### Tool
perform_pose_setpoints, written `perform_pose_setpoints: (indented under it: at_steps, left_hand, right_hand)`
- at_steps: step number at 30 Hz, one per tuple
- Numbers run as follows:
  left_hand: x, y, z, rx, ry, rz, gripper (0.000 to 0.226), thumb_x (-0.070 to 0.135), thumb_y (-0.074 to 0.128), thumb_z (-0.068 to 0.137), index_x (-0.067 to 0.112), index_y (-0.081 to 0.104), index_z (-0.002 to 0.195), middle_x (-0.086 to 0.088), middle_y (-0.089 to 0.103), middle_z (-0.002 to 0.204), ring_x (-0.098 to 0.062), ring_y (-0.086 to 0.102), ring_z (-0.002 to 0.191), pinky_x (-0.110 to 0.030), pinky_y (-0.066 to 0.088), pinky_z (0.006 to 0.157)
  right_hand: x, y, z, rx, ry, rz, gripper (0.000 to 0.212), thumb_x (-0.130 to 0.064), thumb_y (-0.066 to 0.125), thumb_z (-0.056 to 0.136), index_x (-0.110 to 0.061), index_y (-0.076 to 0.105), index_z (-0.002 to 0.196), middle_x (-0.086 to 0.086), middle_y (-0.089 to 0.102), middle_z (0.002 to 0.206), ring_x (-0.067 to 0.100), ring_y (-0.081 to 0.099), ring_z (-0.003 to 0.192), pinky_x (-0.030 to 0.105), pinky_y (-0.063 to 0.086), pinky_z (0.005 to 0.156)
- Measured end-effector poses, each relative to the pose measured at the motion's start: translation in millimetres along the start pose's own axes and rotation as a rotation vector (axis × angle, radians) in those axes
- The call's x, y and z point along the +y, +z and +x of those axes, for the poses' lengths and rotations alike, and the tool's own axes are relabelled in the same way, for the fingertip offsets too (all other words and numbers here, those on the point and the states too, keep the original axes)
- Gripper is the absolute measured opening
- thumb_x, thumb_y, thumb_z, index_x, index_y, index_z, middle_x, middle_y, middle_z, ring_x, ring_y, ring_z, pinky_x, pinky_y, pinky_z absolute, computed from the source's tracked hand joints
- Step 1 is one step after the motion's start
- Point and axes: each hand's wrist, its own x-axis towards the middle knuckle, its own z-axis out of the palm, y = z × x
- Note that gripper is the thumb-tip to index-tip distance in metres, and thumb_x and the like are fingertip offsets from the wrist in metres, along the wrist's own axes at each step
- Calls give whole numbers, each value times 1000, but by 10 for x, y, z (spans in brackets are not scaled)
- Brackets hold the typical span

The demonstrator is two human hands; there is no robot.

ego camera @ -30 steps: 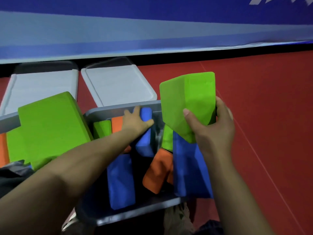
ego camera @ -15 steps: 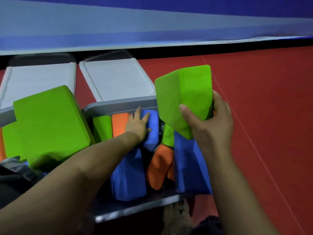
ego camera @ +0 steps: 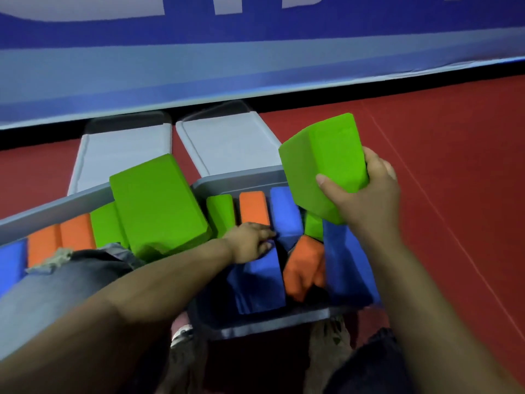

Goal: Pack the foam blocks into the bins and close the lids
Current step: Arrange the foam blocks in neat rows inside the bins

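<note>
Reaching deeper among bin blocks — left hand (ego camera: pixel 250 241), grip unclear; right hand (ego camera: pixel 366 194) still grasping green block (ego camera: pixel 324 163)

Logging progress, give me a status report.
Right hand holds green block above right bin. Left hand pressing blue blocks inside. Lids open.

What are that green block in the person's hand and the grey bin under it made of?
Green block: probably soft foam, with a matte, faintly grainy surface and rounded edges. Grey bin: likely moulded plastic, smooth with a dull sheen along its rolled rim.
</note>
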Motion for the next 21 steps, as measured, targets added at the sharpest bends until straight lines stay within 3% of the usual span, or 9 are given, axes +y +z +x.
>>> perform_pose_setpoints:
  at_steps: [5,10,15,21]
  left_hand:
    - [64,131,-478,-113,-92,214,51,55,36,96,38,35,144,5,12,160,-27,20,143,-56,21,111]
    - [-21,124,-853,-60,-208,270,52,50,37,95,24,43,140,-3,16,159,-27,23,142,-49,25,110]
    - [-235,172,-1098,-144,-338,218,64,50,34,96,21,19,151,4,2,161,-26,14,145,-49,21,112]
    - [-288,165,-1098,-221,-362,167,64,50,28,98,25,9,153,8,-7,161,-28,6,147,-51,18,114]
  right_hand:
    - [-170,-47,-313,-59,-54,-45,71,-50,69,61,-8,61,118,14,62,106,32,56,102,34,40,88]
    - [-234,-42,-540,-109,7,-87,62,-63,61,58,-13,65,95,11,61,87,32,58,89,37,45,80]
    - [-197,-7,-762,-223,131,-143,45,-46,78,68,-15,67,98,14,63,91,32,58,94,33,43,81]
    - [-160,103,-925,-325,274,-73,29,-47,76,69,-23,62,76,3,66,81,23,61,83,24,37,67]
